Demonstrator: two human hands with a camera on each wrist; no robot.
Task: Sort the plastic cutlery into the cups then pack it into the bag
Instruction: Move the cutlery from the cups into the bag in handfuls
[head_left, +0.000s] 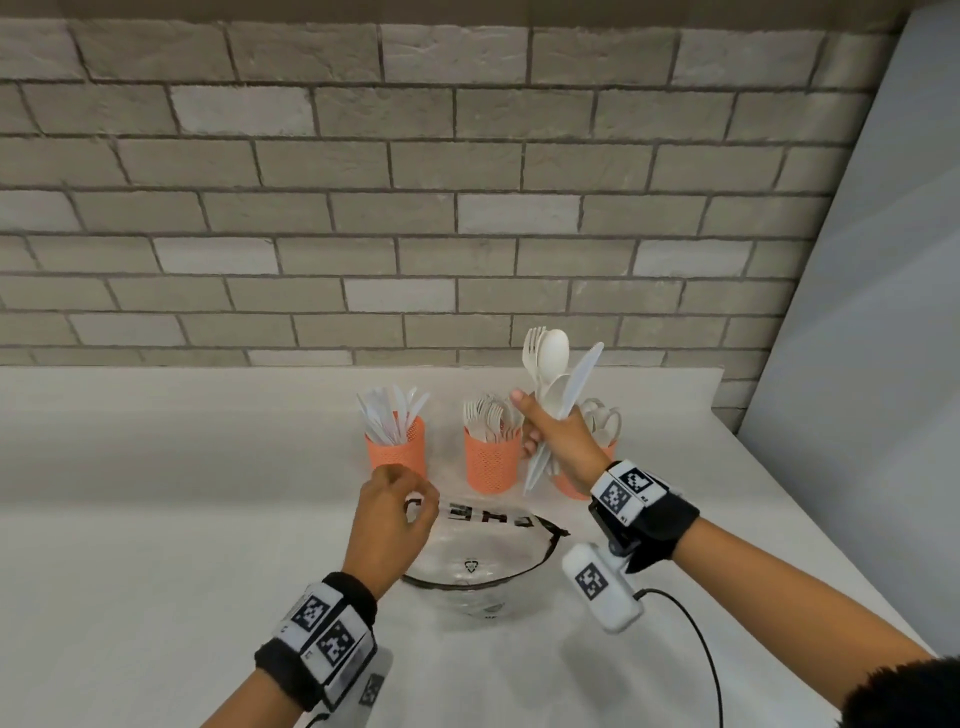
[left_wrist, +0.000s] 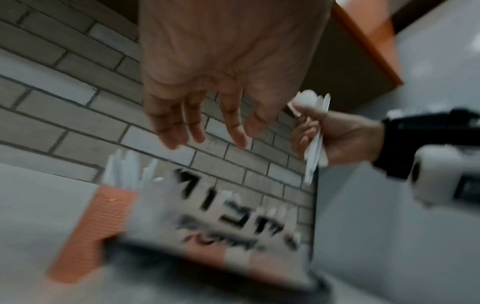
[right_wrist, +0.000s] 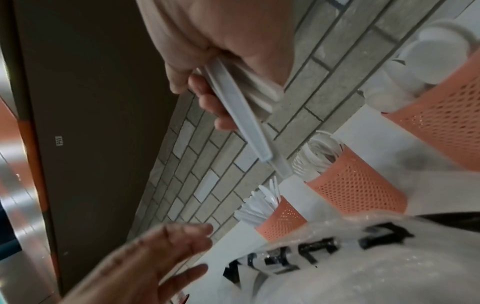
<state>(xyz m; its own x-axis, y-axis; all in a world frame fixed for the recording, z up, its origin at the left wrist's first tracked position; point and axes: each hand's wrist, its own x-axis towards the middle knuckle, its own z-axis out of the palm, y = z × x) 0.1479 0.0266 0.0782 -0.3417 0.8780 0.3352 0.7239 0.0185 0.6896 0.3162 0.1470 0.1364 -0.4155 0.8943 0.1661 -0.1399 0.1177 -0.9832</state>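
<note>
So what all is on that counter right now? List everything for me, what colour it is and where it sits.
Cups: three, orange, perforated, in a row near the wall; knife cup on the left, fork cup in the middle, spoon cup on the right, partly hidden by the hand.
Bag: one, clear plastic with black lettering, open, in front of the cups.
Held cutlery: a mixed white bunch of fork, spoons and knife, raised above the cups.
Counter: white, against a grey brick wall.
Cable: one, black, at the right.
Left hand: fingers loose, holding nothing, at the bag's far edge.
Right hand: grip around the bunch.
Wrist cameras: one on each wrist, with black bands.
</note>
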